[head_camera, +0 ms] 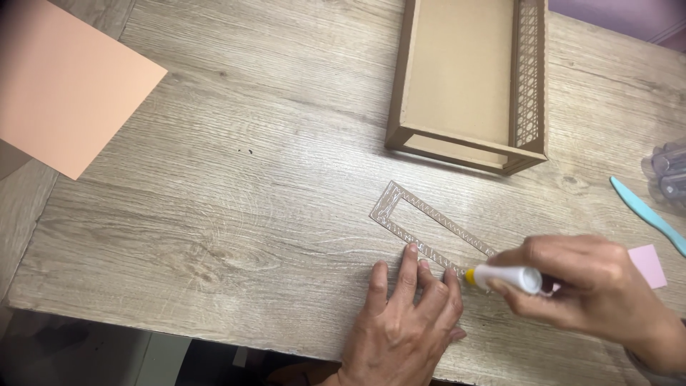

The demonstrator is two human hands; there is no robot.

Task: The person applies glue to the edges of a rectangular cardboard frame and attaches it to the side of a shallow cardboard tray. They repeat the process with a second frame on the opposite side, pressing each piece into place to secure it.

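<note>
frame [429,227] lies on table [236,214], box [468,78] behind it, paper sheet [64,82] far left

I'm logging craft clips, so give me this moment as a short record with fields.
Left hand: left hand flat, fingertips pressing the thin brown cardboard frame
Right hand: right hand gripping a white glue tube with yellow tip, tip at the frame
Surface: grey wood-grain table
Nearby: open brown cardboard box, peach paper sheet, turquoise flat tool, pink paper square

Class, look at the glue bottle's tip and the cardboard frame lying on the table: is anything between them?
Nothing visible. The right hand holds the glue bottle with its yellow tip at the cardboard frame, and the left hand presses the frame's near edge beside it, not in the way.
</note>
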